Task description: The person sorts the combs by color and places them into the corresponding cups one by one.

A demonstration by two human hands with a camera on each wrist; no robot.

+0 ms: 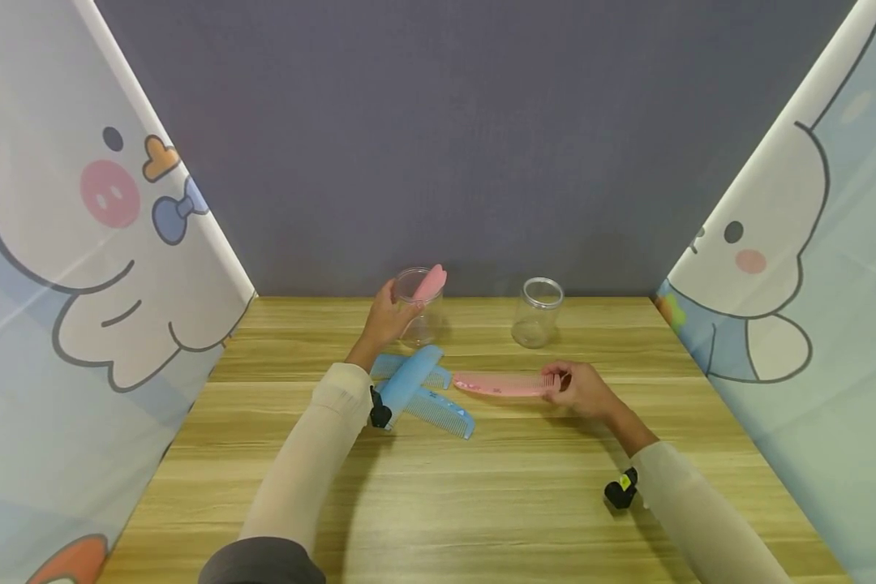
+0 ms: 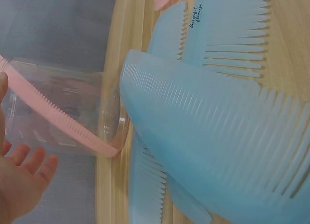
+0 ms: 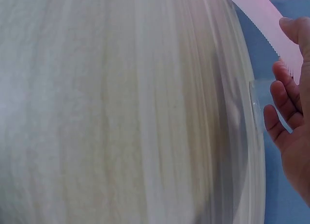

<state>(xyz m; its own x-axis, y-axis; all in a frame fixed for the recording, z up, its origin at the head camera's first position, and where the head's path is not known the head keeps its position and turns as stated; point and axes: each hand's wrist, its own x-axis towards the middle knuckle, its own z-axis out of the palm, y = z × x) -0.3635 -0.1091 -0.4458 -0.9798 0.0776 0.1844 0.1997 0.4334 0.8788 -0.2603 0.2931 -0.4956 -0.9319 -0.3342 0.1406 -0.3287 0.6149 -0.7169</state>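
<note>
At the back of the table, my left hand [image 1: 384, 320] holds a clear jar [image 1: 419, 328] near its rim, fingers on the far side and thumb in front. A pink comb [image 2: 63, 115] leans inside that jar, its rounded end sticking out above the rim. My right hand [image 1: 582, 391] pinches the right end of another pink comb [image 1: 504, 384], which lies level over the table, teeth up in the head view. Close below my left hand is a crossed pile of blue combs [image 1: 412, 377], partly under the left forearm.
A second clear jar [image 1: 534, 328] stands upright at the back right, beyond the right hand. The wooden table [image 1: 496, 503] meets a dark grey panel [image 1: 453, 146] behind it. Printed cartoon sheets [image 1: 796, 243] close off both sides.
</note>
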